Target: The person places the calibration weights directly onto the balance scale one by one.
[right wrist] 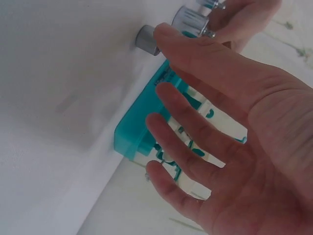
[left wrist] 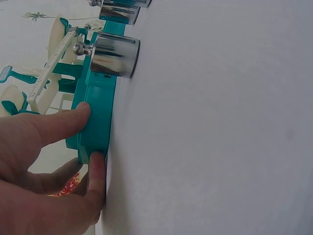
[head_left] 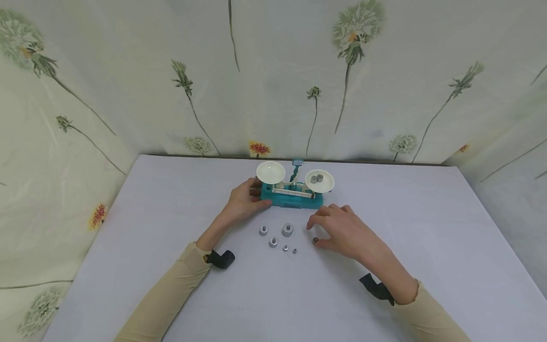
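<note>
A teal balance scale (head_left: 292, 199) with two white pans stands near the table's back edge. My left hand (head_left: 245, 202) grips the left end of its base, thumb on the front face, as the left wrist view shows (left wrist: 100, 112). Two small metal weights (head_left: 317, 178) lie in the right pan. My right hand (head_left: 342, 230) is in front of the scale's right end, fingers spread and loosely bent. Its thumb tip touches or nearly touches a small metal weight (right wrist: 147, 40) standing on the table. Whether the index finger meets that weight is hidden.
Several silver knobbed weights of different sizes stand in front of the scale, among them a large one (head_left: 287, 230) and a tiny one (head_left: 295, 251). A white-covered table (head_left: 256, 304) lies under everything. Flower-printed cloth (head_left: 273, 95) hangs behind it.
</note>
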Motion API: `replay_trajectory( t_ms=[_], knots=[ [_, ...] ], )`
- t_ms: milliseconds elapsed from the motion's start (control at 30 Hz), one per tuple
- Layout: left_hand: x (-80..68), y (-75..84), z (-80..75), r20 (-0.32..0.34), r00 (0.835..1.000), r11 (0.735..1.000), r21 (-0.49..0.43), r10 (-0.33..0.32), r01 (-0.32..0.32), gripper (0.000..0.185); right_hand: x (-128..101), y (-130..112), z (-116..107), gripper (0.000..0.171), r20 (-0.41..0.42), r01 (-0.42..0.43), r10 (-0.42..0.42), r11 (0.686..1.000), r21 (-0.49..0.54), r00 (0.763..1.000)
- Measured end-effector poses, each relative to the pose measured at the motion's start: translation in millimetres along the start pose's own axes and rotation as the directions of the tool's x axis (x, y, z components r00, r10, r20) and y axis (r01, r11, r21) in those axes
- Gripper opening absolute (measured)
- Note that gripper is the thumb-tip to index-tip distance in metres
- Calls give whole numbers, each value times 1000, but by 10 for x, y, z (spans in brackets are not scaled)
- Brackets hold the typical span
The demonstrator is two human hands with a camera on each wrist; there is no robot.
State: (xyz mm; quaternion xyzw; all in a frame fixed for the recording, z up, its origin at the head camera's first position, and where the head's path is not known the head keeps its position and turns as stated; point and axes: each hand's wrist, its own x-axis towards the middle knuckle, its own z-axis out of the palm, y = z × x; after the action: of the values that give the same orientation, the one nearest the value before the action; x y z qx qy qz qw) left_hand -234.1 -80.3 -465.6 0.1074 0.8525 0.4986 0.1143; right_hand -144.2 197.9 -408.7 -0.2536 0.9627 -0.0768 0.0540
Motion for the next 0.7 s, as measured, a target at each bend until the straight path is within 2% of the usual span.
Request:
replay_trajectory(
  t_ms=[700],
  knots=[
    [1, -5, -1, 2, 1000, 1000, 3, -6, 6, 65, 61, -29, 58, 21, 77, -3, 4, 1000, -8, 997]
  ],
)
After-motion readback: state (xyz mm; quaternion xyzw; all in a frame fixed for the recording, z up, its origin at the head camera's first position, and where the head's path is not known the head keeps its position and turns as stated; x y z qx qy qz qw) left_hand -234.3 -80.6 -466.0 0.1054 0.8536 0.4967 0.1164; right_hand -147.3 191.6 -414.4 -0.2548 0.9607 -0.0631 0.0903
